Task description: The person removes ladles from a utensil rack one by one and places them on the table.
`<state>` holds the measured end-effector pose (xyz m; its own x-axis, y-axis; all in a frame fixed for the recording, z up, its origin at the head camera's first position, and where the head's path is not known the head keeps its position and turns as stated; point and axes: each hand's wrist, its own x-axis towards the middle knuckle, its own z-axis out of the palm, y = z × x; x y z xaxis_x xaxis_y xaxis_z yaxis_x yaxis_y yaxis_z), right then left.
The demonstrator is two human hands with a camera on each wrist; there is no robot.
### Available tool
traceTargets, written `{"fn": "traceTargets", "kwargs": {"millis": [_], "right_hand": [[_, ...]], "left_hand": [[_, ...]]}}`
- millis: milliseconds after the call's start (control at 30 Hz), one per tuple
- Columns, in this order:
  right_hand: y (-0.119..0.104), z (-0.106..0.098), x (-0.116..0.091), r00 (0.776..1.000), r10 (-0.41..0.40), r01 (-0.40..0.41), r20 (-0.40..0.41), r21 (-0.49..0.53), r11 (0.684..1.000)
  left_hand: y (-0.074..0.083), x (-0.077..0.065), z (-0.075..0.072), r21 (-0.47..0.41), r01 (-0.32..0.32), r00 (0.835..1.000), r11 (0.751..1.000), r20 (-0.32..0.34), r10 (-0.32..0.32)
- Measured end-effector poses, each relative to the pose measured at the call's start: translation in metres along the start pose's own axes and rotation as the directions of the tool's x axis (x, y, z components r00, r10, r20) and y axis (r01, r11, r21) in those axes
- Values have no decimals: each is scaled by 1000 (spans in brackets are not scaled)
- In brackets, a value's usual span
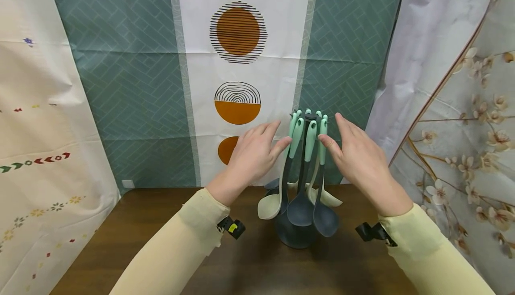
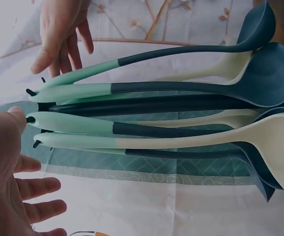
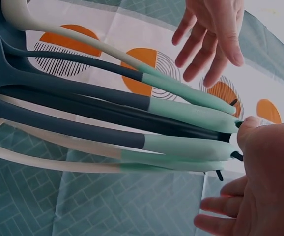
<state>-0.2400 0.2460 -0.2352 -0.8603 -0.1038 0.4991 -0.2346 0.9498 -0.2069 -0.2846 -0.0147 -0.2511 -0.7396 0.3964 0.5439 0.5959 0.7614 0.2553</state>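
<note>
A dark rotating-style utensil stand holds several hanging kitchen utensils with mint-green handles. Among them are a dark blue ladle, another dark ladle and a cream-coloured ladle. To the left of the handles is my left hand, its fingers extended and nothing in its grasp. My right hand mirrors it on the right side, fingers straight, holding nothing. Both thumbs point inward near the handle tops, which hang on small hooks; whether either thumb touches a handle I cannot tell.
The stand rests on a dark brown wooden table. Behind it hangs a green and white cloth with orange circles. A flowered curtain borders the right side, and a cream cloth borders the left.
</note>
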Motion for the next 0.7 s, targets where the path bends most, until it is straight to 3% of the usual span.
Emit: {"fn": "traceTargets", "kwargs": {"millis": [400, 700], "right_hand": [[2, -1, 18, 998, 47, -48, 29, 32, 998], [0, 3, 23, 999, 35, -33, -38, 73, 997]], "left_hand": [[10, 25, 3, -19, 29, 999, 999, -34, -30], [19, 41, 6, -70, 48, 995, 996, -82, -53]]}}
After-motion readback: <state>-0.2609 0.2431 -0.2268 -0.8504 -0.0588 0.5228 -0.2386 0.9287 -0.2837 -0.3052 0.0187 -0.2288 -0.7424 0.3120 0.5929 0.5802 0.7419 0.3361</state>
